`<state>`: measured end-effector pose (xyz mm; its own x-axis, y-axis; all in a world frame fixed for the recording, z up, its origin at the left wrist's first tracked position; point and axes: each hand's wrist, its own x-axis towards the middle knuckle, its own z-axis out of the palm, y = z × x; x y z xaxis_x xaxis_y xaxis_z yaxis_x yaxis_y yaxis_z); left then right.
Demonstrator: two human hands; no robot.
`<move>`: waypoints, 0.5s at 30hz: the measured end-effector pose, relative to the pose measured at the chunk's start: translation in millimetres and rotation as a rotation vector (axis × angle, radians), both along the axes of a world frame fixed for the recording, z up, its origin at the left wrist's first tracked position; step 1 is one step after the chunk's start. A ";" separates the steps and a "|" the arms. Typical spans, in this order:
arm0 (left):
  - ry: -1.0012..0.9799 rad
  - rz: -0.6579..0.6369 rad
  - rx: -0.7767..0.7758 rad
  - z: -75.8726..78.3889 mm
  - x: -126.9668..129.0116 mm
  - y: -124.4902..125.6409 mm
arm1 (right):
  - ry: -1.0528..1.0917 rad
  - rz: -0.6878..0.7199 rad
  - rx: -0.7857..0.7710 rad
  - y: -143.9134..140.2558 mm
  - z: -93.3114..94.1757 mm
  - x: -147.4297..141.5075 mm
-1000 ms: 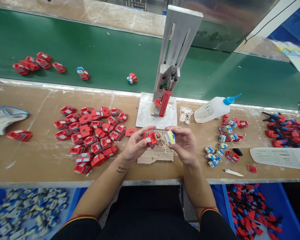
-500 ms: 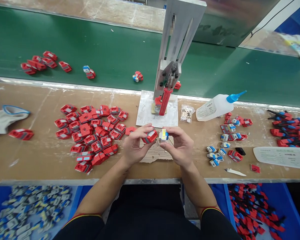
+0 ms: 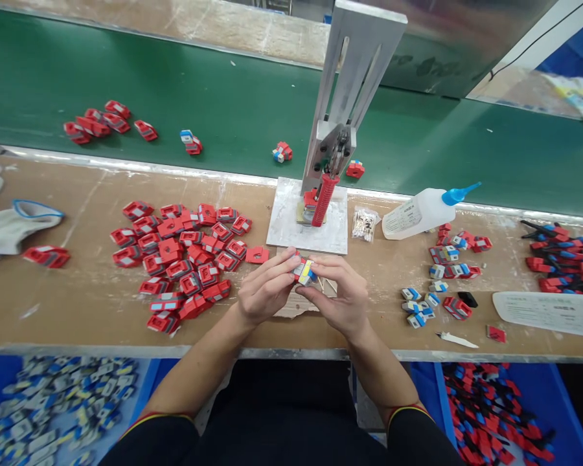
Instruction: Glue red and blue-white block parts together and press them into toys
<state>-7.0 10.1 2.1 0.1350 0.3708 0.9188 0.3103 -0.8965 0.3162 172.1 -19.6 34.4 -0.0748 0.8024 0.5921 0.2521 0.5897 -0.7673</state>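
Observation:
In front of the press, my left hand (image 3: 267, 289) is closed around a red toy part (image 3: 296, 265), which its fingers mostly hide. Between thumb and fingers, my right hand (image 3: 341, 292) pinches a small white, blue and yellow plastic piece (image 3: 306, 272). The two parts are pressed together, though how far they fit into each other cannot be seen. Below them, a torn piece of cardboard (image 3: 291, 309) lies on the bench with thin sticks on it. A pile of red and grey toy parts (image 3: 189, 252) is left of my hands.
A lever press (image 3: 325, 200) with a red handle stands ahead. A bag of cotton swabs (image 3: 365, 224), a blue-tipped bottle (image 3: 420, 213), loose white-blue pieces (image 3: 418, 307) and a knife (image 3: 457, 339) lie right. Behind, a green belt (image 3: 233, 123) carries several parts. Bins (image 3: 143, 388) hold more below.
My hands have come together, bringing the white, blue and yellow piece against the red part. Parts on the green belt have shifted right, and the view has turned slightly.

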 end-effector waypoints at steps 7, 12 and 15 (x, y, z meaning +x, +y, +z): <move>-0.074 -0.107 -0.090 -1.2 0.0 -2.5 | 0.193 0.446 -0.399 6.5 -11.2 10.8; -0.245 -0.486 -0.635 7.1 3.3 -4.0 | 0.074 0.166 -0.187 12.3 -18.7 5.6; -0.322 -0.626 -0.915 12.6 5.6 -6.9 | -0.165 0.004 0.013 17.5 -18.1 3.3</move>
